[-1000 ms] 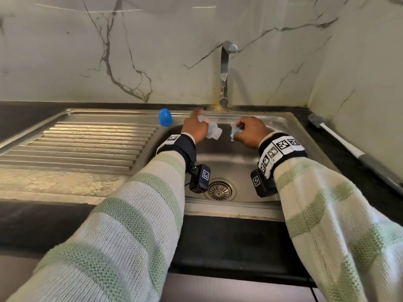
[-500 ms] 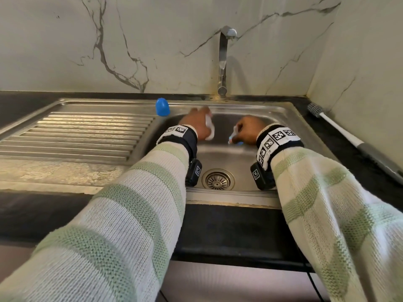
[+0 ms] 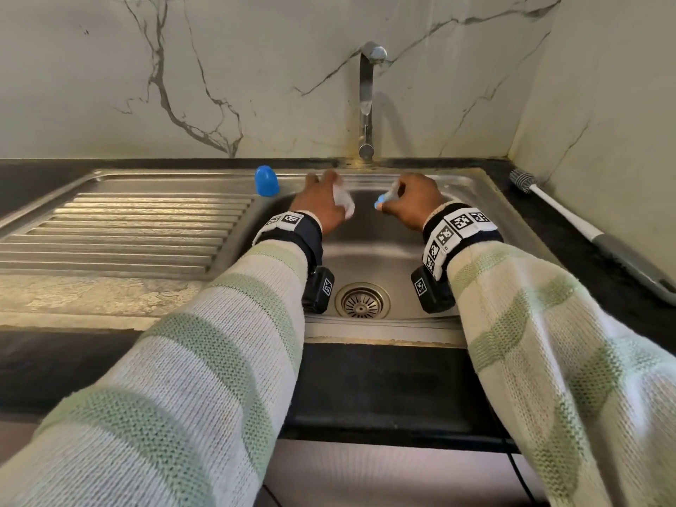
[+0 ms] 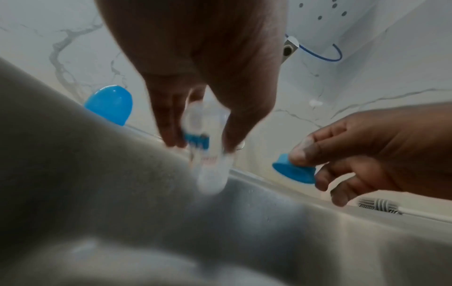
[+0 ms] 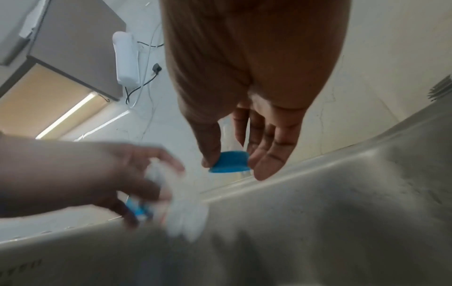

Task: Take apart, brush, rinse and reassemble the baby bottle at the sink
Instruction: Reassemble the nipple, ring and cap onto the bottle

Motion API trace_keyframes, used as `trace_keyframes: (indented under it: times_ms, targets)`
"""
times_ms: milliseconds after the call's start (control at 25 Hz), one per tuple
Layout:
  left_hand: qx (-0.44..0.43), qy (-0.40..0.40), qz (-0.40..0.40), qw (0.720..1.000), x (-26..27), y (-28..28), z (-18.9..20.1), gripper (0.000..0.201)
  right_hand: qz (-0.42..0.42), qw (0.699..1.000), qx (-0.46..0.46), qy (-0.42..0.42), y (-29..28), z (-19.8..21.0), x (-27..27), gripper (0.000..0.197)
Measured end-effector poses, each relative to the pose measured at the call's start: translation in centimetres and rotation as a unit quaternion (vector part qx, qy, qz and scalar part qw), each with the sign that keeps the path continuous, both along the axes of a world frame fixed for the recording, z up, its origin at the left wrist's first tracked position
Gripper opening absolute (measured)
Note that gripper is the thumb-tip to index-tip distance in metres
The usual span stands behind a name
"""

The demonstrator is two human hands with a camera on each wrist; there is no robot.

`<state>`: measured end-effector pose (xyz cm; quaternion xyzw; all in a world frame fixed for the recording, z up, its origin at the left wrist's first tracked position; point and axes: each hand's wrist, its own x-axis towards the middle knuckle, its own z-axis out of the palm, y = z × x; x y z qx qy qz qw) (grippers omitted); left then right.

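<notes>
My left hand [image 3: 323,203] grips the clear bottle body [image 3: 344,200] over the sink basin [image 3: 384,258]; the left wrist view shows the bottle body [image 4: 210,151] blurred, with blue print, between the fingers. My right hand [image 3: 409,201] pinches the blue collar with its clear teat [image 3: 383,201] a short way to the right, apart from the bottle. In the right wrist view the blue collar [image 5: 228,161] sits between thumb and fingers. The blue cap [image 3: 266,181] stands on the sink rim at the back left.
A tap [image 3: 367,104] rises from the back rim, above and between my hands. A bottle brush [image 3: 585,228] with white stem and grey handle lies on the black counter at the right. The ribbed drainboard [image 3: 120,232] spreads to the left. The drain [image 3: 362,300] is near the front.
The bottle has tipped from pointing right to nearly end-on in my left hand. Both hands have kept their hold on the bottle and collar and stay over the basin below the tap.
</notes>
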<state>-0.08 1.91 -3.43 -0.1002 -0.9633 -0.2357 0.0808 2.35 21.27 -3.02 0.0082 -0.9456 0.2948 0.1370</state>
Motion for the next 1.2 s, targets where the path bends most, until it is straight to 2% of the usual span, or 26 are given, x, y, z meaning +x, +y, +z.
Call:
trace_keyframes:
  times_ms: [80,120,160,240,280,360,440,640,880,1000,1200]
  targets:
    - [-0.058,-0.134,0.000,0.989,-0.3,-0.1,-1.4,0.044,0.004,0.999,-0.022,-0.041,0.0,-0.3,-0.1,0.035]
    - [-0.009,-0.152,0.005,0.988,-0.7,-0.2,-1.9,0.034,0.009,0.997,-0.027,-0.077,0.1,-0.8,-0.4,0.037]
    - [0.077,-0.153,0.015,0.985,-0.9,-0.4,-1.9,0.030,0.010,0.996,-0.036,-0.086,0.3,-1.1,-0.4,0.037]
    - [0.268,-0.138,0.035,0.953,-1.4,-0.4,-0.9,0.033,0.011,0.993,-0.107,-0.041,0.4,-0.9,-0.5,0.035]
    - [0.328,-0.133,0.028,0.935,-1.6,-0.3,-0.6,0.032,0.025,0.986,-0.164,-0.011,0.1,-0.6,-0.5,0.032]
    - [0.427,-0.147,0.011,0.892,-1.2,0.1,0.0,0.030,0.054,0.970,-0.237,0.019,-0.2,-0.1,-0.2,0.032]
    - [0.476,-0.144,0.002,0.867,-0.9,0.3,0.1,0.027,0.075,0.966,-0.245,0.024,-0.3,-0.2,0.0,0.034]
    - [0.488,-0.162,-0.018,0.857,-0.7,0.3,0.4,0.010,0.088,0.966,-0.241,0.028,-0.2,0.3,0.4,0.036]
    - [0.496,-0.217,-0.004,0.841,0.0,-0.1,0.7,0.032,0.108,0.960,-0.259,0.013,-0.3,0.5,0.8,0.037]
    - [0.473,-0.233,0.003,0.850,0.1,-0.2,0.4,0.035,0.121,0.955,-0.270,0.000,-0.4,0.5,0.9,0.037]
    - [0.484,-0.204,0.001,0.851,-0.5,0.1,0.6,0.031,0.105,0.946,-0.308,-0.005,-0.6,0.5,0.8,0.036]
